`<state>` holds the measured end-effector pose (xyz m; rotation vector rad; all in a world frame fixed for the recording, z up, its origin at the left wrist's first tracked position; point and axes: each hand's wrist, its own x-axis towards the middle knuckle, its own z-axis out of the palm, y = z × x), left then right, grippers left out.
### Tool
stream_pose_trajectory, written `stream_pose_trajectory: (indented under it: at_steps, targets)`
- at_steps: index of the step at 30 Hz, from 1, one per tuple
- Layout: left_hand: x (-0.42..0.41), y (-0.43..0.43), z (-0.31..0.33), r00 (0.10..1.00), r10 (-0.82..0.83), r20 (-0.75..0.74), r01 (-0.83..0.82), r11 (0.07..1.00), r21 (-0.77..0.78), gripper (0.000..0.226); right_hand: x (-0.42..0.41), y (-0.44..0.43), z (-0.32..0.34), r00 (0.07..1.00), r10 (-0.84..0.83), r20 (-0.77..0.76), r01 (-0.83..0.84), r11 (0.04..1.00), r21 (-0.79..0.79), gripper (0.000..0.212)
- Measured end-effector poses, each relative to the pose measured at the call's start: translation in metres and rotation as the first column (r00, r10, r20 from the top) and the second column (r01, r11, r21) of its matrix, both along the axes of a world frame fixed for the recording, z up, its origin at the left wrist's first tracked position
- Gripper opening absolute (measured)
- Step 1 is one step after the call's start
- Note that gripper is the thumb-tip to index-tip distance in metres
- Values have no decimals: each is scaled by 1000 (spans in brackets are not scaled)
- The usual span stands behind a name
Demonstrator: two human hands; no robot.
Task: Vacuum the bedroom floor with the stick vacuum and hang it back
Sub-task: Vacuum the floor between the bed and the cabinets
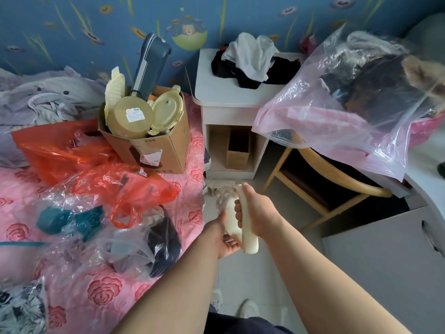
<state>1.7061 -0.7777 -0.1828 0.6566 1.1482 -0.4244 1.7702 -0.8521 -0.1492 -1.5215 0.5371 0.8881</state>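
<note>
One cardboard box [166, 147] and two red bags [57, 150] sit on the bed [96, 300]. Right of it, above the floor [284, 268], the left hand [227, 244] cups the one stick vacuum [250, 243] from below, fingers curled; the right hand [256, 213] clamps its handle.

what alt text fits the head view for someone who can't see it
The right-hand grip wraps a cream stick vacuum handle, the left-hand grip cupping it from below, over the floor. A cluttered pink rose quilt lies left; a white nightstand and wooden chair stand ahead.
</note>
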Motion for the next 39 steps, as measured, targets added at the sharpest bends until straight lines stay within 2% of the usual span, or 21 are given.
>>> stream_pose_trajectory:
  at_steps: [8, 21, 39]
  targets:
    - [2, 13, -10, 1000, -26, -2, 26, 999, 21, 36, -2, 11, 0, 999, -39, -8, 39, 999, -5, 39]
    - [4, 14, -12, 1000, 12, 6, -12, 1000, 14, 39, 1, 14, -1, 1000, -13, 7, 13, 999, -36, 41]
    - [-27, -58, -13, 996, 84, 19, -84, 996, -26, 38, -23, -56, 3, 995, 96, -5, -96, 995, -19, 43]
